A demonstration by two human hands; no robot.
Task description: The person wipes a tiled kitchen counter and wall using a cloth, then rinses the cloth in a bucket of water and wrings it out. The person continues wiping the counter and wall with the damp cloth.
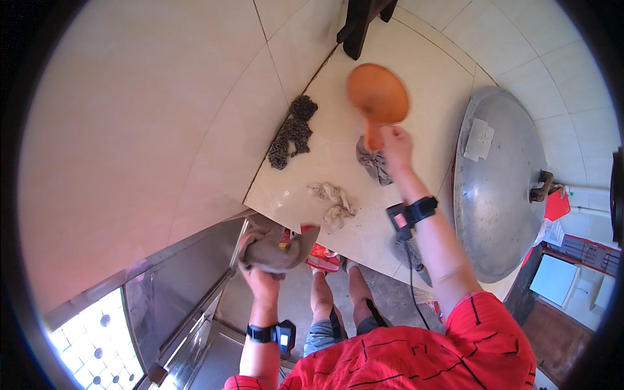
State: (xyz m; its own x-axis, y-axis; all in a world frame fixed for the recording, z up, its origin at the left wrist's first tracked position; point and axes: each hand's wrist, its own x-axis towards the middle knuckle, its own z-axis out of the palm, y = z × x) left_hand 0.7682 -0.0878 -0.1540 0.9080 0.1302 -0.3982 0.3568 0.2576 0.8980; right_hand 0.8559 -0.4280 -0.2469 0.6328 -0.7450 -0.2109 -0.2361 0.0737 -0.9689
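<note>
My right hand (397, 148) grips the handle of an orange plastic dipper (378, 92) over the pale tiled counter (429, 63). The dipper is slightly blurred. Below that hand a crumpled grey-brown rag (374, 168) lies on the counter, partly covered by the handle and fingers. My left hand (261, 280) holds a folded grey-brown cloth (280, 253) near the counter's front left corner. The cloth hides most of its fingers. Between the hands a twisted whitish cloth (336, 197) lies near the front edge, beside a wet-looking patch.
Dark curly scouring mesh (295, 134) lies along the left tiled wall. At right, a large domed metal lid (502, 195) has a wooden handle (541, 186). Dark wooden legs (358, 29) stand at the back. A red bag (324, 258) is below the front edge. A cable hangs from my right wrist.
</note>
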